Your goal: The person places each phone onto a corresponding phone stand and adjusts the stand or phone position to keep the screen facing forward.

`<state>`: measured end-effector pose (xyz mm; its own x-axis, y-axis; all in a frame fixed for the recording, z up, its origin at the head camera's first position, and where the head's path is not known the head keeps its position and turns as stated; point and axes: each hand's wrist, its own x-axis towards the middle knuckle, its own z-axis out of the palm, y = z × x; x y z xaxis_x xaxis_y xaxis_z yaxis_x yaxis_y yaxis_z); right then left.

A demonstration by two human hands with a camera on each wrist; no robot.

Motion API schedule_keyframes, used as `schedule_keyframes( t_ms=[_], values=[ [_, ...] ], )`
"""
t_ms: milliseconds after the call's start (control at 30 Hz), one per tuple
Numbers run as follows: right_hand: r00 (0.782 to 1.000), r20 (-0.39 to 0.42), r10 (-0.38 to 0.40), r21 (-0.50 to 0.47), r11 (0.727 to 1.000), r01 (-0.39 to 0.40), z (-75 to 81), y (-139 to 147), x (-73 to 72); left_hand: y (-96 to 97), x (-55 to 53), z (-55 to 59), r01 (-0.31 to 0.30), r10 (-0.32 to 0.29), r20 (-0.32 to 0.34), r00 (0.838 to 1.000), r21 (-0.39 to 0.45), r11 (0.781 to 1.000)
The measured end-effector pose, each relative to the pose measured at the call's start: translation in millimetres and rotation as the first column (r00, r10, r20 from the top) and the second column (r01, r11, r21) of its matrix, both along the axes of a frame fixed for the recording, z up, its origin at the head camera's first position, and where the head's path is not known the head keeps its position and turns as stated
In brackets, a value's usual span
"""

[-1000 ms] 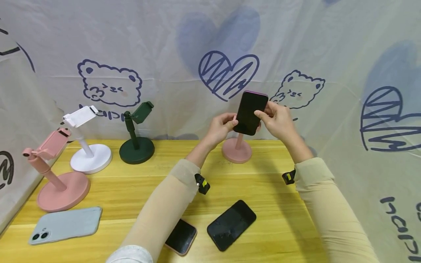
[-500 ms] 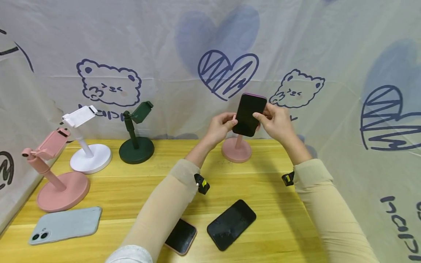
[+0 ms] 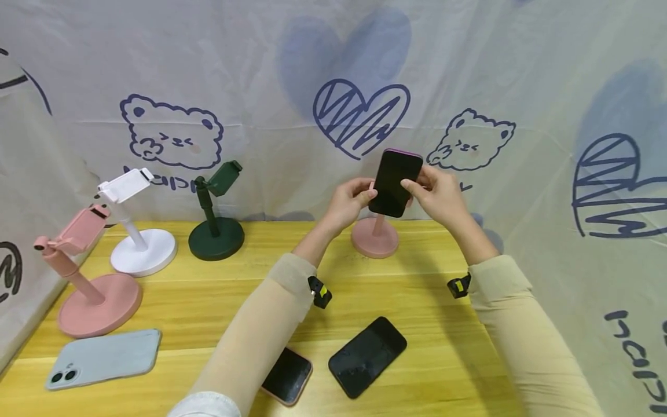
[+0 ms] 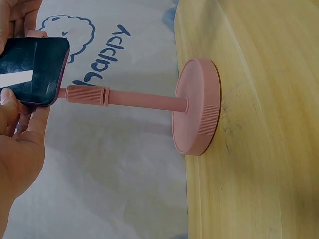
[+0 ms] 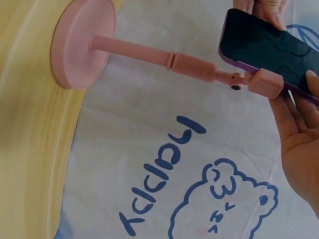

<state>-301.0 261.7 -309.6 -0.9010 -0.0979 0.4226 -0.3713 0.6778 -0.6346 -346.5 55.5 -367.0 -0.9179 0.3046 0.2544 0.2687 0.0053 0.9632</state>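
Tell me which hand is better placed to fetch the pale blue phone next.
Probably the left hand: the pale blue phone lies well to the left, farther from the right hand. Both hands grip the purple-edged phone, so the left must let go first.

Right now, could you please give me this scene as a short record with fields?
Held item: black-screened phone with a purple edge
Hands: left hand and right hand both grip it, right thumb on the screen
Behind it: upright pink round-based stand, its pink clamp at the phone's edge
Other stands, left: another pink one, a white one, a dark green one
Lying on yellow wood-grained table: pale blue phone, back up; black phone and pink-rimmed phone, screens up
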Motion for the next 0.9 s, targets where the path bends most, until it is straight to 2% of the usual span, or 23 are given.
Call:
schedule_keyframes(
  t_ms=[167, 267, 333, 433, 667, 900],
  values=[
    [0.999, 0.029, -0.02, -0.062, 0.998, 0.021, 2.4, -1, 3.1, -0.4, -0.9, -2.4, 0.017, -0.017, 0.012, 1.0, 0.018, 1.0],
    [0.999, -0.022, -0.045, -0.096, 0.994, 0.043, 4.9, -2, 3.9, -0.6, -1.4, -3.3, 0.021, -0.021, 0.021, 1.0, 0.012, 1.0],
    [0.995, -0.083, -0.063, -0.112, 0.992, 0.054, 7.8, -3, 3.9, -0.6, -1.3, -2.9, 0.021, -0.021, 0.016, 1.0, 0.01, 1.0],
    [0.987, -0.147, -0.065, -0.141, 0.989, 0.044, 10.6, -6, 3.0, -0.3, -1.3, -2.5, 0.019, -0.019, 0.008, 1.0, 0.002, 1.0],
    [0.971, -0.24, -0.023, -0.119, 0.993, -0.006, 8.1, -7, 0.9, -0.7, -0.9, -2.9, 0.016, -0.016, -0.001, 1.0, 0.002, 1.0],
    [0.966, -0.258, -0.003, -0.095, 0.995, -0.022, 7.4, -5, -2.0, -1.2, -1.8, -2.9, 0.017, -0.017, -0.016, 1.0, 0.005, 1.0]
  ],
)
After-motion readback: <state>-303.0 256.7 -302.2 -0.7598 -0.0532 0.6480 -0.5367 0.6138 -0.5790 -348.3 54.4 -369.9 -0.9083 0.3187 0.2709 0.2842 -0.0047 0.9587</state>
